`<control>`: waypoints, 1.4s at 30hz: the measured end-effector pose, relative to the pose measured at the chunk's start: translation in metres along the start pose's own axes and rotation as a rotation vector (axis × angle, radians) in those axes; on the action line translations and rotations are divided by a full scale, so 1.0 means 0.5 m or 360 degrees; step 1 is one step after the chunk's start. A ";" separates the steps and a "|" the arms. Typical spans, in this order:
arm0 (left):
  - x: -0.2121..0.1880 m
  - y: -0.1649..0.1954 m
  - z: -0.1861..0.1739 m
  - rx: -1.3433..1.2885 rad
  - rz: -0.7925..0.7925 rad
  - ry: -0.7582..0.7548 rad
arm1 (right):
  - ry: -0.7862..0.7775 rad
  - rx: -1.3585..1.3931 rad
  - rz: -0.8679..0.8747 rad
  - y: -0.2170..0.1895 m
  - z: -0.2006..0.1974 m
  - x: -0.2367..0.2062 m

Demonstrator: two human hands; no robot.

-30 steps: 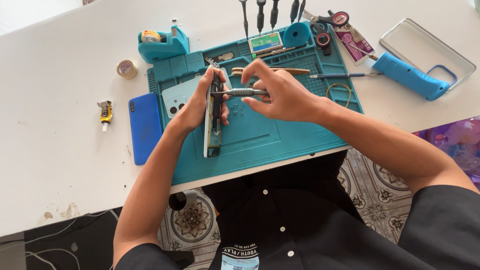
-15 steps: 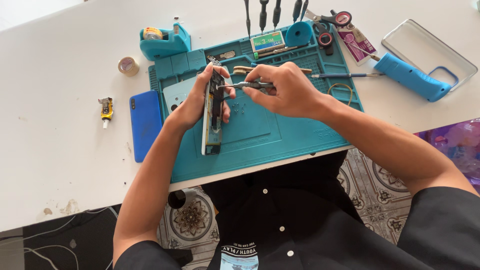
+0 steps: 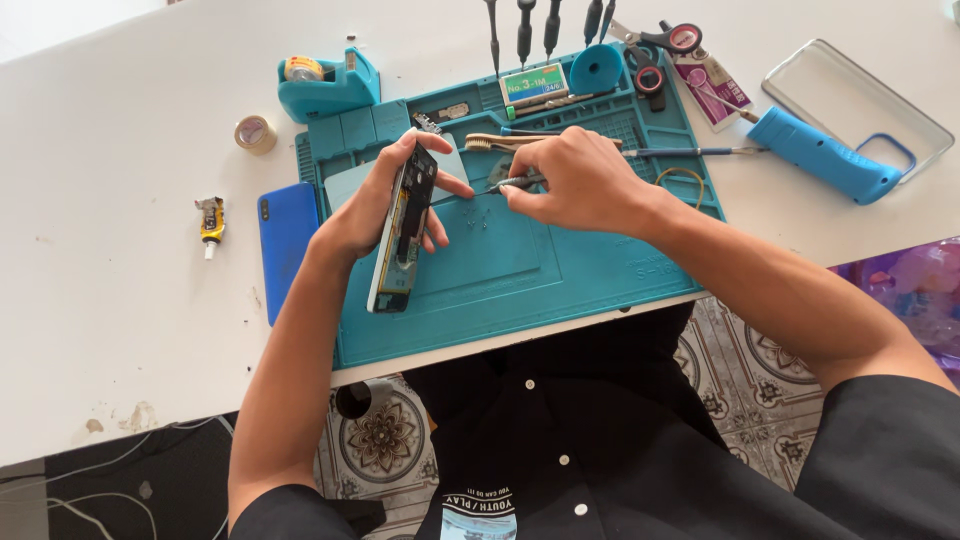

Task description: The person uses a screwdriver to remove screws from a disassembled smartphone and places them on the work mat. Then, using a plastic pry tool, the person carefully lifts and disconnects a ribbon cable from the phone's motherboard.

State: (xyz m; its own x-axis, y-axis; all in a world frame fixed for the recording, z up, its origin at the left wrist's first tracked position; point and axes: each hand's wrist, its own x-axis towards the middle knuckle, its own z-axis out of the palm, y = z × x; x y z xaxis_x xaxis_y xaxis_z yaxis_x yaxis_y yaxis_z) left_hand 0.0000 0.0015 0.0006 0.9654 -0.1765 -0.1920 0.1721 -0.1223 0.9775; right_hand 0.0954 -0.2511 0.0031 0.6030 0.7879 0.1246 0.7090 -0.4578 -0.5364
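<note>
Overhead, looking down on a white surface (image 3: 120, 300) with a teal silicone work mat (image 3: 540, 270) laid near its front edge.

Left hand (image 3: 375, 205) grasps an opened smartphone with exposed innards (image 3: 402, 228), propped on its long edge and tilted, lower end resting on the mat. Fingers wrap the back; thumb lies across the upper part.

Right hand (image 3: 580, 180) is closed around a slim dark-handled screwdriver (image 3: 512, 184), tip pointing left toward the phone's upper half. Tip sits just beside the left hand's fingers; cannot tell whether it touches the phone.

A few tiny specks, likely screws (image 3: 478, 215), lie on the mat between the hands.

Around:
- flat blue phone back cover (image 3: 287, 240) on the surface, touching the mat's left edge
- small yellow glue tube (image 3: 210, 220) further left
- roll of tan tape (image 3: 255, 133) and teal tape dispenser (image 3: 325, 85) above the mat's left corner
- row of dark-handled screwdrivers (image 3: 525, 30) along the top
- black-and-red scissors (image 3: 660, 45) at upper right
- blue cylindrical handheld tool (image 3: 825, 155) and clear plastic phone case (image 3: 855, 105) well to the right
</note>
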 end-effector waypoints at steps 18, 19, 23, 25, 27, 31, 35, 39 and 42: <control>-0.007 0.009 0.000 -0.0027 -0.0009 -0.0019 | 0.0040 -0.0021 -0.0053 0.007 0.001 0.000; -0.006 0.010 -0.001 -0.0018 -0.0014 -0.0015 | 0.0033 -0.0036 -0.0034 0.008 -0.001 0.001; -0.008 0.008 -0.001 -0.0025 -0.0012 -0.0052 | 0.0011 -0.0051 0.0035 0.012 -0.004 0.000; -0.009 0.008 -0.006 -0.0042 0.0023 -0.0068 | 0.0035 -0.0048 0.0018 0.015 -0.005 0.002; -0.008 0.008 -0.009 -0.0066 0.0067 -0.0065 | 0.0075 -0.0050 -0.0032 0.016 -0.003 0.003; -0.005 0.005 -0.008 -0.0016 0.0007 -0.0034 | 0.0040 -0.0063 0.0004 0.018 0.000 0.003; -0.001 0.003 -0.004 0.0007 -0.0041 -0.0018 | 0.0046 -0.0070 -0.0013 0.018 0.000 0.004; -0.007 0.007 -0.008 0.0019 0.0017 -0.0080 | 0.0097 -0.0043 -0.0055 0.017 -0.002 0.003; -0.012 0.011 -0.010 -0.0012 0.0108 0.0014 | 0.0034 -0.0028 0.0041 0.015 -0.003 0.002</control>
State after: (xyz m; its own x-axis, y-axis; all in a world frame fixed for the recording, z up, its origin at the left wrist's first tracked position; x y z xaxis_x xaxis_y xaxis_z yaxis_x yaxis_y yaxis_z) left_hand -0.0039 0.0066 0.0077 0.9766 -0.1753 -0.1242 0.1073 -0.1032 0.9889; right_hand 0.1019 -0.2546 0.0005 0.6289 0.7668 0.1287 0.6993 -0.4854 -0.5248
